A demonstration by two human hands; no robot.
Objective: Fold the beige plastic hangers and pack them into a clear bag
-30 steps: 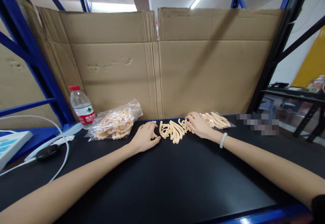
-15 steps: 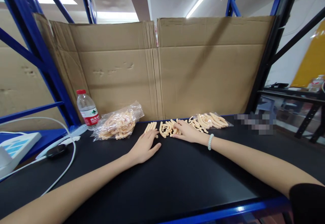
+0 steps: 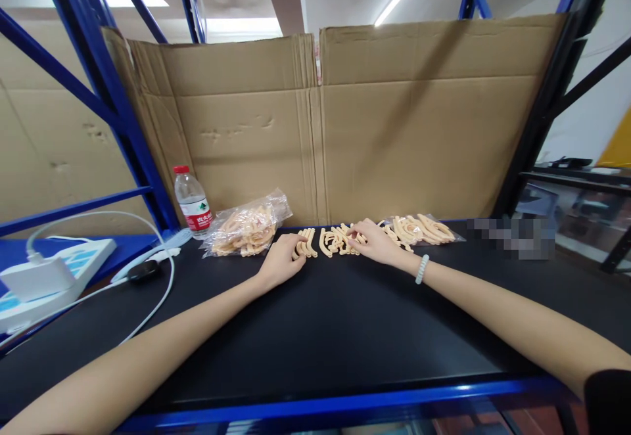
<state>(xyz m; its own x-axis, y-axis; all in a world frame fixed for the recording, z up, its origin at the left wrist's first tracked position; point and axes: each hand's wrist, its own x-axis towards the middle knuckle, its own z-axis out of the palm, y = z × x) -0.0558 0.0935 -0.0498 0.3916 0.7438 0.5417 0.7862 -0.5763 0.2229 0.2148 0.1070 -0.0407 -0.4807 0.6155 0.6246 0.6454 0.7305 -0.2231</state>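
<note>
I have a wide open lane over the black tabletop (image 3: 335, 336), between the left forearm (image 3: 187, 330) and the right forearm (image 3: 503, 310); up ahead I find the gap between the left hand (image 3: 282, 262) and right hand (image 3: 375, 243) taken up by loose curved pieces (image 3: 328, 243); the cardboard wall (image 3: 419, 126) bars me at the back; the bulging bag (image 3: 246, 228) and bottle (image 3: 193, 205) crowd the left rear, the flatter bag (image 3: 426, 230) lies beyond the right wrist, and the looped white cable (image 3: 172, 264) obstructs my far left.

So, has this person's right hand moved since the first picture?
Yes. Judged against the upright cardboard seam behind the table, the right hand has shifted to the person's left, and is now nearer that seam.
</note>
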